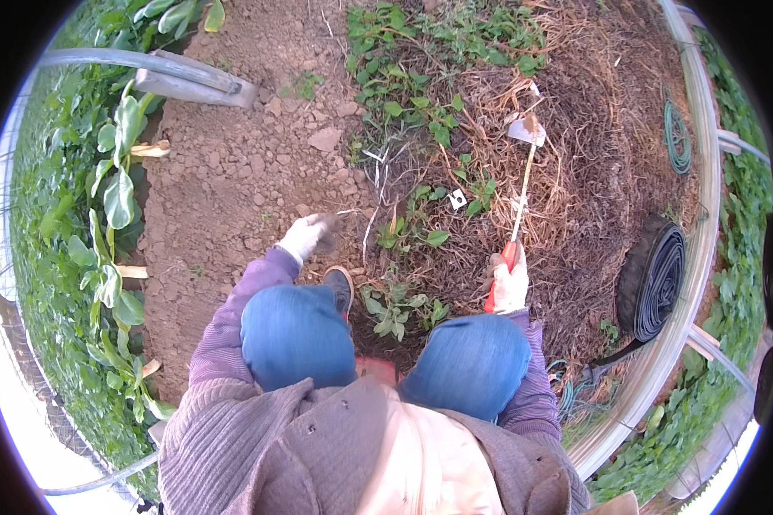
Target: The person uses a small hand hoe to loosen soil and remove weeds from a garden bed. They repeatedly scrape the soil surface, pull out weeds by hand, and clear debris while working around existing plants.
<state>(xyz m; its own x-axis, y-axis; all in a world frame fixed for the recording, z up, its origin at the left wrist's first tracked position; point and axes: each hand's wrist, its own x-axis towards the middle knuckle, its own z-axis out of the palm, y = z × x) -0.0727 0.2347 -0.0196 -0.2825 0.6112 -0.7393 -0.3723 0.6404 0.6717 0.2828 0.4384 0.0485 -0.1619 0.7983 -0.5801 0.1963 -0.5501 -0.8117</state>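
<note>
My right hand [510,280], in a light work glove, is closed around the red handle of a small hand hoe [522,193]. The hoe's thin shaft points away from me, and its pale metal blade lies over dry weeds and roots [554,187]. My left hand [311,235], in a soiled white glove, is above the bare soil in front of my left knee. A thin pale stalk or strip [348,211] shows by its fingertips; whether the hand grips it I cannot tell. Green weeds [393,309] grow between my knees and further ahead.
Leafy crop plants [119,199] line the left side, beside a metal pipe on a grey post [196,87]. At right lie a rolled black flat hose [654,280], a coil of green cord [677,138] and a long curved pipe or plastic edge [699,193]. Tangled cord [580,393] lies lower right.
</note>
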